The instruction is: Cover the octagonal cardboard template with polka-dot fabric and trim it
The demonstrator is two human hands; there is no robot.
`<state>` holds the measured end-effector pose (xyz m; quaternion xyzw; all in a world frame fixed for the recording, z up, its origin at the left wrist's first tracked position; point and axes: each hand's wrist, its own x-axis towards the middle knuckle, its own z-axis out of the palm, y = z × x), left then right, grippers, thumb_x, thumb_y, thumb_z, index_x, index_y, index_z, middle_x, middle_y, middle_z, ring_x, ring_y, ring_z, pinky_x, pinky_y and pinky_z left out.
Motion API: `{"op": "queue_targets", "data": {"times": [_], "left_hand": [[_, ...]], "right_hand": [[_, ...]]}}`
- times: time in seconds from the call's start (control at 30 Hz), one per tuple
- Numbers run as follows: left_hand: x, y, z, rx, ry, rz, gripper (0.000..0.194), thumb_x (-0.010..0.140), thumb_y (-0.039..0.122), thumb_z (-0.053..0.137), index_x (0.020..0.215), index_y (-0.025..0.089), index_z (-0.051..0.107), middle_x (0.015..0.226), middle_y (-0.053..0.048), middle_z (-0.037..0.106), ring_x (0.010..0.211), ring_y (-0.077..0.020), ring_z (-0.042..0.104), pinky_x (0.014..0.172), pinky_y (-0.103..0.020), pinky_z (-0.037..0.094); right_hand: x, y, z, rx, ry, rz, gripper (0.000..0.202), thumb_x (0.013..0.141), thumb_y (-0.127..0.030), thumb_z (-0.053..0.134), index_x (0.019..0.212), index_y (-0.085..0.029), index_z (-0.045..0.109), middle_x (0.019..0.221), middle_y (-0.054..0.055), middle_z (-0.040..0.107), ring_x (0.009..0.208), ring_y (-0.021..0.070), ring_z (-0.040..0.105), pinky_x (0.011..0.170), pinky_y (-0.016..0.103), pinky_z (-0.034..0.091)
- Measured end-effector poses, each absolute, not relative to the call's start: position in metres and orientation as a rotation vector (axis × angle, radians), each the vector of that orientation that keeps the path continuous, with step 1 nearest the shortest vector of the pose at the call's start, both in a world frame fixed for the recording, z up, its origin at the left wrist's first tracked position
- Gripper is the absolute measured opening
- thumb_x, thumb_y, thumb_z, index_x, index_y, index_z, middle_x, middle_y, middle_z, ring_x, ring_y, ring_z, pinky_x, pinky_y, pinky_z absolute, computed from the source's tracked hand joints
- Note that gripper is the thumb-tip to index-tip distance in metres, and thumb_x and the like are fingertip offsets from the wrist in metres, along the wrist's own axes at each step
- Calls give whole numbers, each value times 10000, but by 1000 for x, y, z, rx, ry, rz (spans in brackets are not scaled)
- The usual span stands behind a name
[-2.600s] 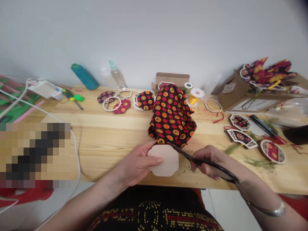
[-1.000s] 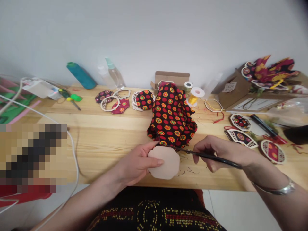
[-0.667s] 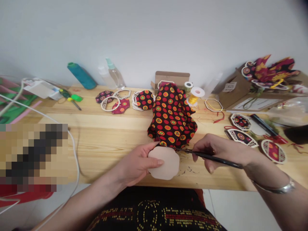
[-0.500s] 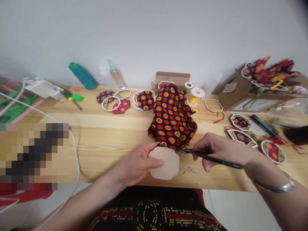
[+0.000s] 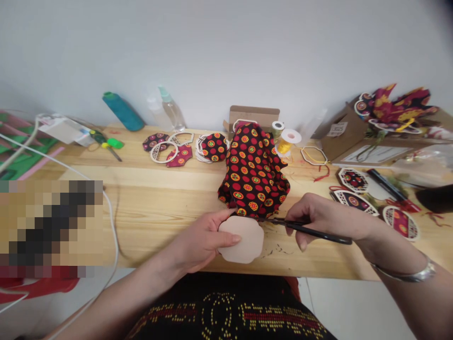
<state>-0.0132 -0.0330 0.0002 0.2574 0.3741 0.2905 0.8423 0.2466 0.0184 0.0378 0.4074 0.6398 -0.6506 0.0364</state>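
My left hand [image 5: 208,241] pinches a pale, scallop-edged card piece [image 5: 244,241], its thumb lying across the front. Directly behind the card's top edge, black fabric with red and yellow flowers [image 5: 255,174] lies bunched on the wooden table [image 5: 159,203]. My right hand [image 5: 313,222] is closed on black-handled scissors [image 5: 318,232], to the right of the card. The scissor blades point left, along the edge between card and fabric, and their tips are hidden there. Small dark scraps [image 5: 279,250] lie just right of the card.
Behind the fabric are an open cardboard box [image 5: 255,113], a yellow thread spool [image 5: 285,144] and fabric-covered discs [image 5: 212,147]. Decorated pieces [image 5: 401,223] and a black marker [image 5: 385,183] lie right. Left are a screwdriver [image 5: 106,144], a teal thread cone [image 5: 123,112] and a white cable [image 5: 112,212].
My right hand and the scissors have shifted very slightly, the handle end moving a little left. My left hand keeps its hold on the card, almost unmoved.
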Motion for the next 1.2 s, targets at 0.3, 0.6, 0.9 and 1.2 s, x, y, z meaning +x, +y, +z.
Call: {"op": "queue_targets", "data": {"times": [0.3, 0.6, 0.9, 1.2], "left_hand": [[-13, -33, 1, 548, 779, 617, 314, 665, 112, 750, 974, 156, 716, 841, -58, 732, 724, -168, 659, 724, -300, 491], [-13, -34, 0, 554, 764, 609, 295, 676, 111, 741, 966, 160, 719, 835, -54, 740, 723, -161, 668, 724, -288, 494], [-12, -34, 2, 552, 787, 600, 379, 656, 112, 759, 1025, 173, 697, 863, -48, 741, 759, -160, 664, 744, -282, 488], [-12, -34, 3, 566, 783, 594, 336, 661, 114, 749, 989, 163, 699, 839, -45, 736, 760, -159, 657, 744, -277, 480]], "right_hand": [[247, 18, 39, 1205, 1992, -2022, 361, 676, -489, 744, 700, -137, 665, 534, -56, 489, 497, 67, 343, 448, 215, 235], [247, 20, 38, 1061, 2085, -2056, 497, 658, -605, 722, 761, -124, 650, 538, -49, 495, 496, 73, 400, 437, 209, 252], [241, 19, 37, 1111, 2060, -2049, 448, 639, -543, 765, 726, -119, 648, 537, -64, 437, 502, 62, 320, 434, 212, 208], [238, 19, 33, 1175, 1944, -2104, 325, 664, -431, 769, 645, -138, 628, 510, -80, 401, 492, 62, 303, 436, 210, 197]]}}
